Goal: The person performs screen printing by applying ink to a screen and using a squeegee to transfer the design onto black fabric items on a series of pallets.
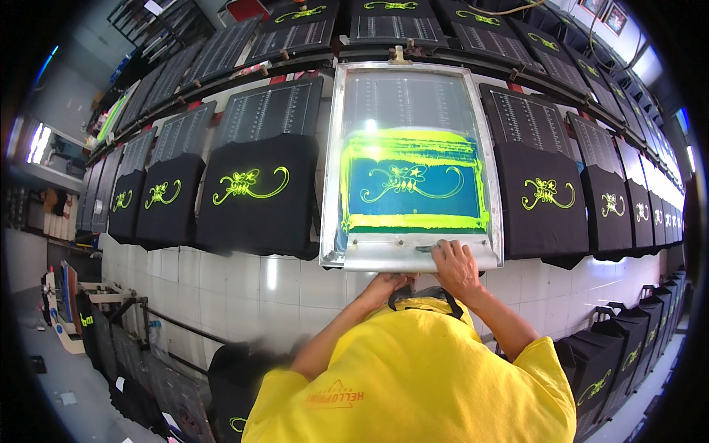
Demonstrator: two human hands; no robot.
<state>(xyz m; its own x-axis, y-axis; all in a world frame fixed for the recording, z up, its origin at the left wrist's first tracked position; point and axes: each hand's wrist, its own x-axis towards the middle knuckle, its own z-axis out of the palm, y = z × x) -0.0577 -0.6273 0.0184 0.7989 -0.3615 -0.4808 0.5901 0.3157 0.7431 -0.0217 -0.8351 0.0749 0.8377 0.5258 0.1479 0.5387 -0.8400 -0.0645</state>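
Observation:
A screen-printing frame [487, 148] with a silver metal border lies before me over a board. Its blue mesh [436, 193] carries a curling emblem, with bright yellow-green ink [413, 221] smeared around it in bands. My right hand [456, 267] is closed over the near metal edge of the frame, its fingertips on top, beside a small dark piece [423, 249] I cannot make out. My left hand [390, 284] is just below that same edge, left of the right one; its fingers are mostly hidden under the frame.
Black shirts with the yellow-green emblem lie on sloping boards at left [258, 192] and right [543, 192]. Farther right, some shirts [611, 203] show a paler emblem. More boards stand in a row beyond a metal rail [295, 53]. Another shirt row [605, 369] is behind, lower right.

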